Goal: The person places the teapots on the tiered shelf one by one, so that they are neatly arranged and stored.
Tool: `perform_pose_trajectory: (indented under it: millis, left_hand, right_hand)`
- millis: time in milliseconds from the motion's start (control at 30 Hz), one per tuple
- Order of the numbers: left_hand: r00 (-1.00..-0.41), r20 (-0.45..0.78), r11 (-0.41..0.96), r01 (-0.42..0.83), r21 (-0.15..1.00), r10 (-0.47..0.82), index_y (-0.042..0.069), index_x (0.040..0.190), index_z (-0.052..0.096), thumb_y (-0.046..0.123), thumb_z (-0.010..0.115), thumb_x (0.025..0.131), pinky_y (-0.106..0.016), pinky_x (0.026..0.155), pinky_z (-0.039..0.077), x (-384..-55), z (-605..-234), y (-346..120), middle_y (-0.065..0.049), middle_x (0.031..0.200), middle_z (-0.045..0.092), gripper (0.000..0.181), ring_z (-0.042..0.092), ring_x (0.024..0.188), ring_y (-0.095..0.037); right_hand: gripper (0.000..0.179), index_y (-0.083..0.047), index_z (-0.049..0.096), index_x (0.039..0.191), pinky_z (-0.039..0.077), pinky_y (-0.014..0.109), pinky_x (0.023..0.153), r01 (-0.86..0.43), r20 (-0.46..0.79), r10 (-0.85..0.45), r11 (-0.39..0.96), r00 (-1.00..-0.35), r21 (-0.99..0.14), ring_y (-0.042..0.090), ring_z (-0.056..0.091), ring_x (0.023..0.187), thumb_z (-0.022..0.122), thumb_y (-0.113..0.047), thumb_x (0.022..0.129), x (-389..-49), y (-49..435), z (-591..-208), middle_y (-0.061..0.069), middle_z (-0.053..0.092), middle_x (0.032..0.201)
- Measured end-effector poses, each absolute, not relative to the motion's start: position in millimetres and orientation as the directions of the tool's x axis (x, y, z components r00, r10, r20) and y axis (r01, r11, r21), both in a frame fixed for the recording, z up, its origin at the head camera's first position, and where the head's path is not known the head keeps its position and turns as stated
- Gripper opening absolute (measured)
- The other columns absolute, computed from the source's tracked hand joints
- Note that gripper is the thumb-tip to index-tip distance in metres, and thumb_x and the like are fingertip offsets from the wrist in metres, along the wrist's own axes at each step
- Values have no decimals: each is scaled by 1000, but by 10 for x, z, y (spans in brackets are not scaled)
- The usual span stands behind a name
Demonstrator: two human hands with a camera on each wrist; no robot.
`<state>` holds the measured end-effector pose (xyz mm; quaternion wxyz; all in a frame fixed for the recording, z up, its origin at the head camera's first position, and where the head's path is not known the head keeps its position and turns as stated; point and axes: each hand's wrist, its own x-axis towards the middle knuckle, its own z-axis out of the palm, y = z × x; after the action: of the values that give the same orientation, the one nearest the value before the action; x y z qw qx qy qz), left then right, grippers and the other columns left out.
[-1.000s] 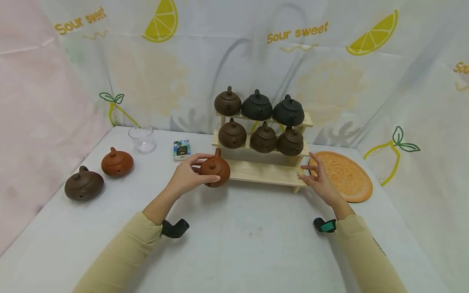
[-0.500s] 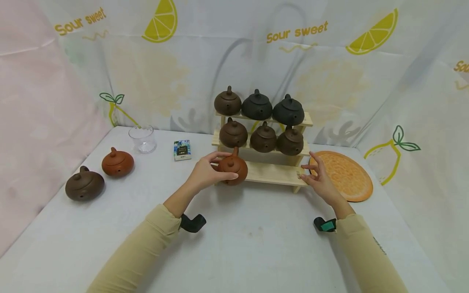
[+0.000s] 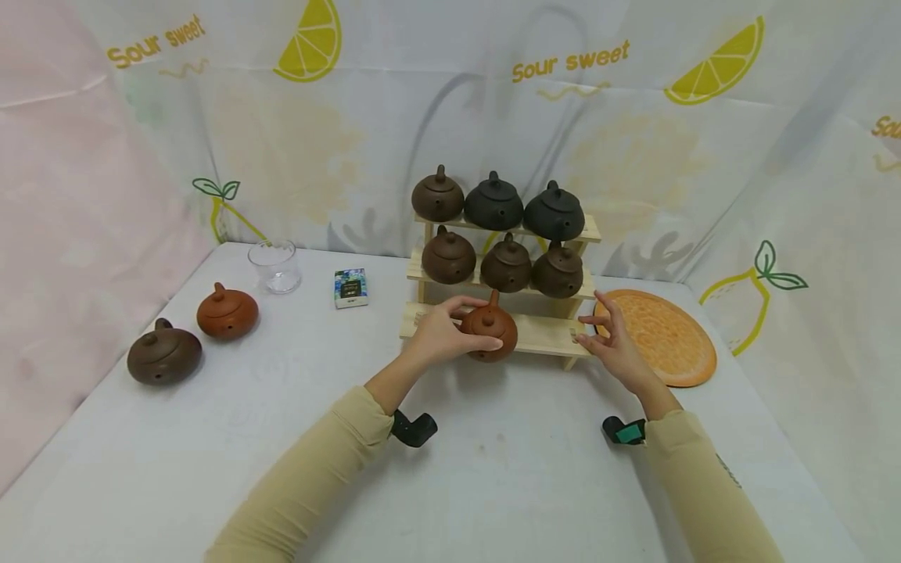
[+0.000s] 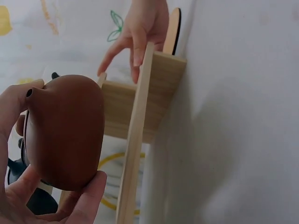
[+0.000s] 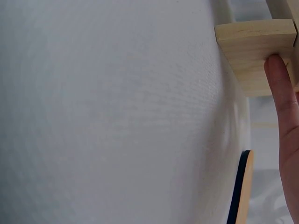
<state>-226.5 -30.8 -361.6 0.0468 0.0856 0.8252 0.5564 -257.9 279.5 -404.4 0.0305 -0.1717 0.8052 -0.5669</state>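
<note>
My left hand (image 3: 445, 338) holds a reddish-brown clay teapot (image 3: 491, 332) by its sides, thumb in front, its spout toward me. The teapot is upright and overlaps the bottom tier of a wooden three-step stand (image 3: 545, 333). In the left wrist view, the teapot (image 4: 67, 133) is beside the bottom board's edge. At the stand's right end my right hand (image 3: 619, 353) has spread fingers touching it; one straight finger (image 5: 281, 86) lies against the end support (image 5: 254, 60). Dark brown teapots (image 3: 448, 256) fill the middle tier. Black teapots (image 3: 493, 203) and a brown teapot (image 3: 437, 197) stand on top.
Left on the white table are a dark brown teapot (image 3: 164, 356), a reddish teapot (image 3: 227, 314), a clear glass cup (image 3: 276, 270) and a small patterned box (image 3: 350, 288). A round orange mat (image 3: 658, 340) lies right of the stand. A printed curtain (image 3: 380, 102) hangs behind.
My left hand has carried the reddish-brown teapot rightward, from the bottom tier's left end to in front of its middle. The middle tier's left teapot shifted slightly right early on. My right hand stays put.
</note>
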Motion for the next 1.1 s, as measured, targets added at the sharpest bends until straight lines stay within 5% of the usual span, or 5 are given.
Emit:
perform_pose_trajectory:
  millis: [400, 1100]
  left_hand:
    - [-975, 12, 342, 90, 936, 223, 23, 117, 62, 35, 85, 66, -31, 70, 50, -2307, -3662, 6, -2, 108, 60, 57, 58, 89, -17]
    - [-981, 39, 500, 131, 856, 190, 22, 116, 64, 44, 83, 64, -25, 63, 46, -2446, -3687, 544, 2, 97, 64, 60, 57, 79, -11]
  right_hand:
    - [77, -14, -2, 148, 43, 16, 70, -238, 139, -321, 294, -937, -926, 5, 58, 70, 49, 6, 93, -2572, 2805, -4039, 33, 32, 130]
    - [79, -19, 0, 149, 45, 15, 74, -246, 148, -315, 295, -937, -923, 7, 59, 76, 51, 3, 93, -2593, 2816, -4064, 30, 34, 130]
